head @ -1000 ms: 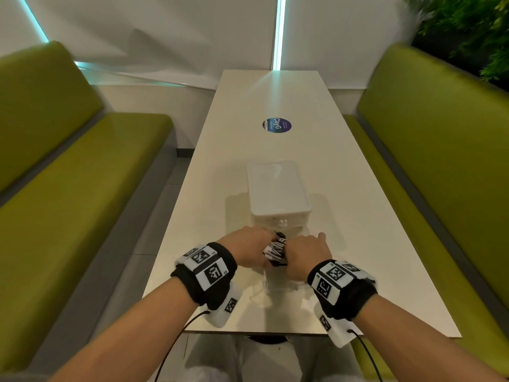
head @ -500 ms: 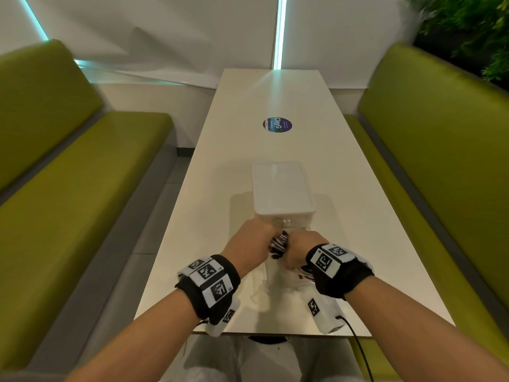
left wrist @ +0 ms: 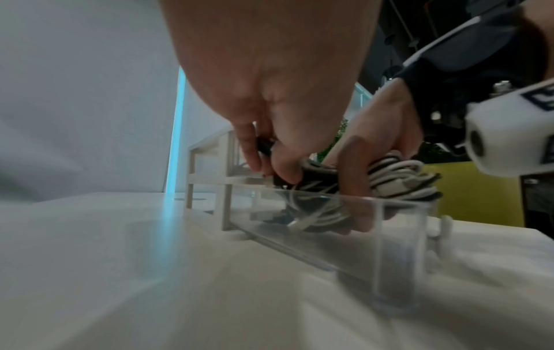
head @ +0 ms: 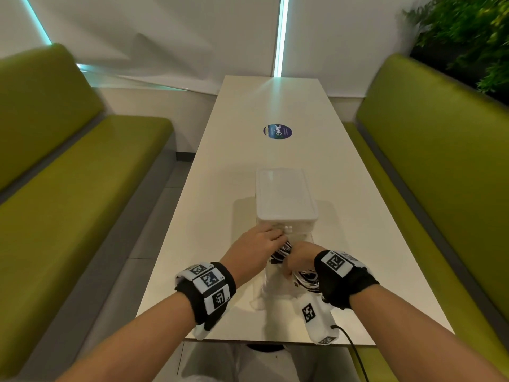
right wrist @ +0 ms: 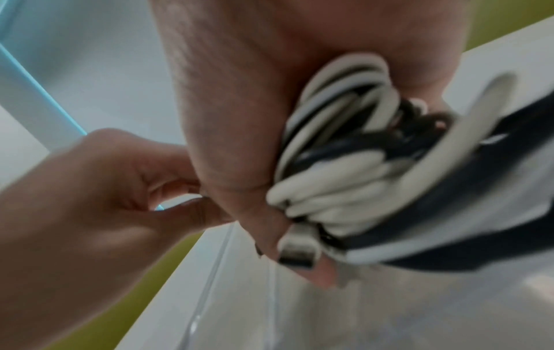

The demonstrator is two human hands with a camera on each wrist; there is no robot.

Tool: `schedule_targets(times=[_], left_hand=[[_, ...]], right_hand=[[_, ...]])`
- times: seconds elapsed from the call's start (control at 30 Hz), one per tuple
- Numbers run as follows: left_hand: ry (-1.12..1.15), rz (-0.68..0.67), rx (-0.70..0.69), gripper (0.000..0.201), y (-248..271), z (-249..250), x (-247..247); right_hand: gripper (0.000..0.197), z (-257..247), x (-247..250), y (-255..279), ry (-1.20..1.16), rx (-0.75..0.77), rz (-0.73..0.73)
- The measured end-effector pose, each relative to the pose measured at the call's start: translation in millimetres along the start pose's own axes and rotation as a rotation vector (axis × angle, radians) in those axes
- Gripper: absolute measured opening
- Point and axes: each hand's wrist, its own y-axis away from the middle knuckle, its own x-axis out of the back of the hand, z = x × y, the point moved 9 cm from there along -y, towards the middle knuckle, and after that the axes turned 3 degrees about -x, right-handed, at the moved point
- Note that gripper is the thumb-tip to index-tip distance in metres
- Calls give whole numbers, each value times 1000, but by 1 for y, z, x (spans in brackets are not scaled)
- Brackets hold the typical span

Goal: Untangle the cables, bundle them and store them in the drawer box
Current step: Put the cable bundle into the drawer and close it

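Observation:
A bundle of black and white cables (head: pixel 283 250) (left wrist: pixel 389 180) (right wrist: pixel 338 165) sits half inside the pulled-out clear drawer (left wrist: pixel 389 227) (head: pixel 268 282) of the white drawer box (head: pixel 285 197). My right hand (head: pixel 298 257) (right wrist: pixel 239 106) grips the bundle's near part, fingers reaching down into the drawer. My left hand (head: pixel 260 248) (left wrist: pixel 270 118) pinches the bundle's far end beside the box front. A metal plug (right wrist: pixel 298 246) pokes out under my right hand's fingers.
The box stands mid-width on a long white table (head: pixel 358 244) with a round blue sticker (head: pixel 277 131) farther back. Green benches (head: pixel 68 188) (head: pixel 440 161) run along both sides. A plant (head: pixel 468 28) is at the far right.
Both hands have moved forward and down with the bundle, from above the open drawer into it, closer to the box front.

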Motion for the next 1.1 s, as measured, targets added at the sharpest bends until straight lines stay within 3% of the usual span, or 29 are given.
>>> schedule_targets(times=[0.07, 0.13, 0.33, 0.53, 0.77, 0.97, 1.1], left_hand=[[-82, -27, 44, 52, 2, 4, -1], [-84, 35, 78, 52, 4, 8, 1], [95, 196, 269, 44, 14, -8, 17], [355, 273, 380, 36, 15, -13, 11], [401, 264, 472, 32, 20, -26, 4], [479, 241, 409, 60, 30, -12, -13], [425, 164, 410, 71, 35, -7, -26]], right_hand=[[27, -1, 0, 2, -20, -4, 8], [23, -2, 0, 2, -26, 21, 31], [31, 3, -3, 1, -132, 12, 25], [9, 0, -1, 0, -174, 27, 23], [15, 4, -1, 4, -102, -29, 197], [5, 9, 3, 4, -184, -40, 243], [11, 9, 2, 5, -153, -42, 331]])
